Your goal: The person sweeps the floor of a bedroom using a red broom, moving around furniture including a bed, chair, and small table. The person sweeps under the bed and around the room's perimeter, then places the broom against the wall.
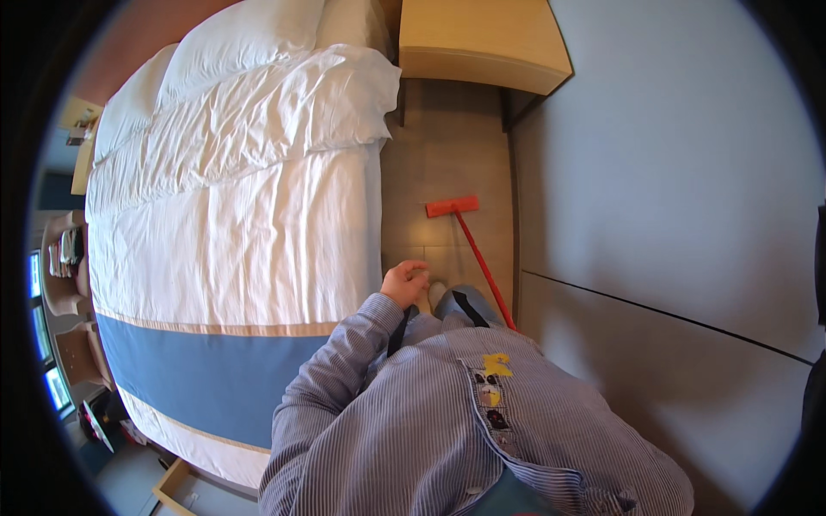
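My left hand (405, 284) hangs between the bed and my legs. Its fingers are loosely curled and apart, with nothing seen in them. My right hand is out of view. On the floor in front of me rests the flat head of a red long-handled floor tool (452, 206); whether it is a mop or a broom I cannot tell. Its red handle (483, 263) slants back past my leg on the right, and the upper end is hidden behind my striped shirt. To my left, a bed is covered by a rumpled white duvet (239, 238).
White pillows (239, 51) lie at the bed's head, and a blue bed runner (206, 374) crosses its foot. A wooden bedside table (481, 42) stands ahead. A grey panelled wall (671, 168) borders the narrow tiled floor (445, 155). Chairs (84, 358) stand beyond the bed.
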Tool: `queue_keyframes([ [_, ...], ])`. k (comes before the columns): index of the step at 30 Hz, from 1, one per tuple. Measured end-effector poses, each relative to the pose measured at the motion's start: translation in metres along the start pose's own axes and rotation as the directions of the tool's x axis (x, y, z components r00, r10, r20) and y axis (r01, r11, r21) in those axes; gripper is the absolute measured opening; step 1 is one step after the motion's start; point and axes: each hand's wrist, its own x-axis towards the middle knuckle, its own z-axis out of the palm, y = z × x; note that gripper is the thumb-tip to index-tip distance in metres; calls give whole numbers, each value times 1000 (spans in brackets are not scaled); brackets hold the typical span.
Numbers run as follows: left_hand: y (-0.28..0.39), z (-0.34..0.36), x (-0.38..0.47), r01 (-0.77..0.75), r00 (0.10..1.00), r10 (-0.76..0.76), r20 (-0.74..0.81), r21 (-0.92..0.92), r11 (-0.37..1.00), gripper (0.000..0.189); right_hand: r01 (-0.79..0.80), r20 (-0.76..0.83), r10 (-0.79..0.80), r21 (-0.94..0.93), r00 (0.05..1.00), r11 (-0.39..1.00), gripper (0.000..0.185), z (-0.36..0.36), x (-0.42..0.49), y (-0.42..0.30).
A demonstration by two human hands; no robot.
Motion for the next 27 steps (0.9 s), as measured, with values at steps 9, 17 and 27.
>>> queue_keyframes([
  [9,29,0,45,74,996,-75,51,21,997,28,-57,-156,53,-19,986,998,51,-13,23,-105],
  [17,96,-11,97,191,976,-191,-100,-12,982,27,368,-319,-261,343,911,864,38,-145,221,-313],
  [27,141,25,157,185,981,-190,50,82,979,26,544,-553,-268,426,789,723,36,-212,275,-374],
])
